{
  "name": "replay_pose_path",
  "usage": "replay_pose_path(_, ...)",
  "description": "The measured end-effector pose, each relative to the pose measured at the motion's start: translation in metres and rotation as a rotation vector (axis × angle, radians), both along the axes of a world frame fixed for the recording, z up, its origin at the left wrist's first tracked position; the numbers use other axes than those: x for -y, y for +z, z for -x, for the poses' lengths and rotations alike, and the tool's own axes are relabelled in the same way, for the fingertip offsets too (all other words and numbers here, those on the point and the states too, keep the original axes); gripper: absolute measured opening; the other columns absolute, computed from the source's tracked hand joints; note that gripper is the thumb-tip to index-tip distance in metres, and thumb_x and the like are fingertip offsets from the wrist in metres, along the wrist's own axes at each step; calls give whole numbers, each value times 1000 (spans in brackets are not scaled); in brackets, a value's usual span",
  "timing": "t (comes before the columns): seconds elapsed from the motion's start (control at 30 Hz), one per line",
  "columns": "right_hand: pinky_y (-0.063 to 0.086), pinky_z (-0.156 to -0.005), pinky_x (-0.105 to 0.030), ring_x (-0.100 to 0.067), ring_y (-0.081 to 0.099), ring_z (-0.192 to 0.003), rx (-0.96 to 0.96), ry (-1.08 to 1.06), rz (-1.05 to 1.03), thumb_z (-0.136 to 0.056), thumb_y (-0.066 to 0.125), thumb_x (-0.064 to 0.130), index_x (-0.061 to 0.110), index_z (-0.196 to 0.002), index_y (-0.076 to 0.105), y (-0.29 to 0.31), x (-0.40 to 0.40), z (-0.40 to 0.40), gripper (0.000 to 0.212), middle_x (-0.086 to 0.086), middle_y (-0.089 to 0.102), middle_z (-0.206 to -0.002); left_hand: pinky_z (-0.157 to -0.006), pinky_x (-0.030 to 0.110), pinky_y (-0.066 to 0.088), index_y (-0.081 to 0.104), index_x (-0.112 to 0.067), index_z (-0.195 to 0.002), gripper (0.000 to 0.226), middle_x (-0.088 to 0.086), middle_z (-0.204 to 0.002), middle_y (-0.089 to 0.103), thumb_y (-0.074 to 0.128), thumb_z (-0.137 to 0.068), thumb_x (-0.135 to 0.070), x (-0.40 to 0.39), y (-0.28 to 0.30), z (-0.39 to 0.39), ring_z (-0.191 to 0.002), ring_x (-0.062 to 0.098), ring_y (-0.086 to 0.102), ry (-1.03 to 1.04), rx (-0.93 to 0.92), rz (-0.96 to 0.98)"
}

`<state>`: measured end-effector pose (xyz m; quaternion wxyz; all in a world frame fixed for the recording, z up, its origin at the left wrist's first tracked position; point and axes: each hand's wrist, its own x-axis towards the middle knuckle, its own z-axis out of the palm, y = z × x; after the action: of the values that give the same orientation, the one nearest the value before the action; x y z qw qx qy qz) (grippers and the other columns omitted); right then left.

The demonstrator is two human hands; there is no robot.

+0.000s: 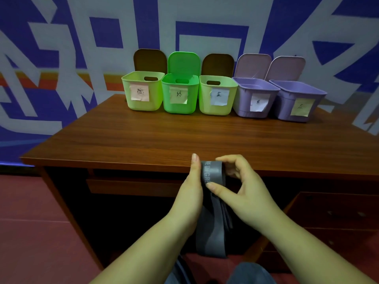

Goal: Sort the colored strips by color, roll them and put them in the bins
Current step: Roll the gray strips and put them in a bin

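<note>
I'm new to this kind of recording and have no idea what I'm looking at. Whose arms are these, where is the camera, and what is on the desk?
There is no machine here: a person does the job with bare hands. The single picture comes from a wide-angle camera worn on their head, looking forward and down, so the arms reach in from the bottom edge.

On the far side of the wooden desk stand five small bins in a row, lids up, each with a handwritten paper label: yellow-green bin, bright green bin, second yellow-green bin, purple bin and second purple bin.

Near the desk's front edge, the left hand and right hand together hold a grey strip, partly rolled at the top, its loose end hanging down toward the lap.
</note>
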<state>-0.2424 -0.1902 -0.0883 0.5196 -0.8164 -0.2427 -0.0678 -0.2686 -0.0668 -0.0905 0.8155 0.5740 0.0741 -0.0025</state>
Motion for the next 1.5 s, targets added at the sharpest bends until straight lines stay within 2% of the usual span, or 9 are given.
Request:
replay_pose_path(0.27, 38, -91, -7, 9, 50, -110, 78, 12, 100, -76, 76, 26, 48, -112, 45, 1, 3, 3, 52, 23, 54, -118, -82, 32, 53, 71, -11, -98, 50, 10, -94, 74, 45, -86, -53, -7, -1, -1, -90, 21, 71, -13, 6, -7)
replay_pose_path(0.5, 53, -85, -26, -4, 63, -96, -285, -8, 18, -64, 85, 28, 39, -123, 41, 5, -1, 2, 75, 10, 61, -109, -82, 41, 55, 68, -1, -99, 56, 24, -93, 71, 40, -94, -49, -9, -5, -4, -86, 34, 70, 54, -112, 174)
replay_pose_path(0.67, 53, -73, -31, -13, 67, -69, -373, -77, 57, -76, 77, 15, 25, -97, 62, 0, 3, -2, 27, 2, 68, -69, -76, 39, 56, 61, -1, -112, 52, 27, -105, 67, 37, -97, -44, -15, -6, -8, -93, 35, 68, 36, -116, 253)
replay_pose_path(0.83, 49, -59, -17, -4, 66, -61, -513, -13, -90, -83, 68, 4, 14, -97, 68, 1, 6, -9, 17, -3, 72, -76, -85, 43, 52, 62, 3, -104, 52, 28, -106, 66, 37, -98, -42, -17, 1, -10, -96, 35, 66, 66, -85, 255)
replay_pose_path(1.07, 48, -86, -21, -8, 64, -100, -515, 22, -71, -92, 52, 3, 24, -120, 59, -4, -1, -8, 36, 2, 69, -106, -98, 37, 45, 43, -24, -118, 27, -2, -106, 60, 40, -97, -41, -10, -9, -7, -104, 16, 60, 165, -4, -148)
replay_pose_path(1.23, 35, -102, -21, -9, 48, -123, -477, -7, -319, -95, 36, 45, 25, -140, 40, -4, -6, -6, 49, 1, 50, -136, -105, 46, 41, 45, -37, -117, 43, 1, -118, 59, 60, -80, -50, -9, -14, 1, -111, 19, 59, 51, 49, -157)
replay_pose_path(1.3, 33, -111, -31, -9, 46, -126, -484, -2, -341, -73, 36, 66, 27, -141, 39, -6, -12, -5, 79, 3, 47, -141, -102, 41, 44, 47, -37, -113, 46, 1, -117, 60, 62, -70, -44, -6, -15, 2, -108, 18, 61, -10, 109, -86)
replay_pose_path(1.37, 34, -112, -37, -10, 48, -126, -483, 58, -375, -70, 36, 74, 30, -139, 41, -9, -19, 1, 82, 5, 47, -141, -91, 27, 49, 47, -33, -112, 44, -1, -114, 59, 56, -69, -31, -2, -14, 3, -100, 12, 62, -49, 184, -47)
replay_pose_path(1.5, 29, -113, -24, 3, 36, -133, -369, 108, -334, -61, 35, 91, 44, -137, 33, -19, -27, 10, 90, 19, 37, -145, -83, 25, 48, 49, -32, -116, 46, 2, -111, 63, 55, -70, -31, -6, -16, 3, -95, 13, 65, -35, 223, -37)
